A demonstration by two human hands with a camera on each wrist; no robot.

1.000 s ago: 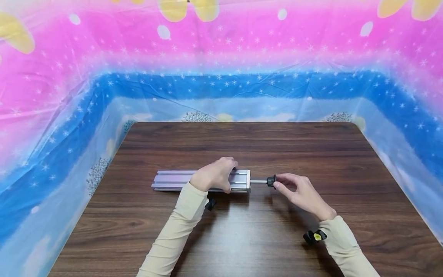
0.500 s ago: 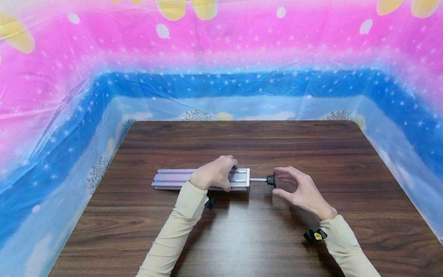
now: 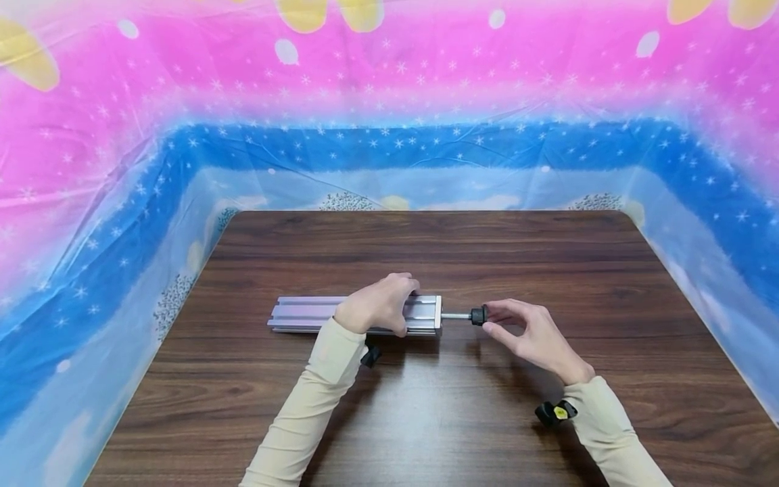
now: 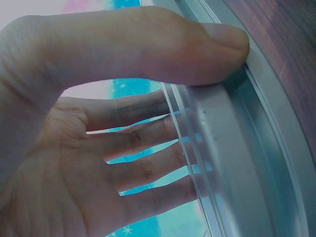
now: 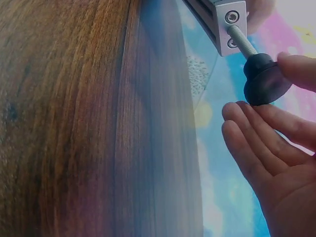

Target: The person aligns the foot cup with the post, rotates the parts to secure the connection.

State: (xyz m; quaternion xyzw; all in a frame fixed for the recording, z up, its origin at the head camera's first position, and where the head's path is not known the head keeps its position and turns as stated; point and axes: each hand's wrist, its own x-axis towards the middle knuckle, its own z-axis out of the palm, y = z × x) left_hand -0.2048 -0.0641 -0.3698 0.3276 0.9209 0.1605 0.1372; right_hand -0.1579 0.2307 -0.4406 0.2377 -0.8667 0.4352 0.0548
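Note:
A silver aluminium profile lies lengthwise on the table, with grooves along its sides. My left hand grips it from above near its right end, thumb on the near side and fingers over the far side. A light end plate with bolt heads caps that end. Out of the plate sticks a threaded rod carrying a black levelling foot. Thumb and fingers of my right hand pinch the foot's rim; in the right wrist view the other fingers extend below it.
The dark wood-grain table spreads around both hands. A pink and blue patterned cloth hangs behind it and along both sides. Black straps with cameras sit at the wrists, the right one bearing a yellow mark.
Half a second ago the right fingers were spread off the levelling foot; now they have closed on its rim again. The left hand and the profile stay nearly in place.

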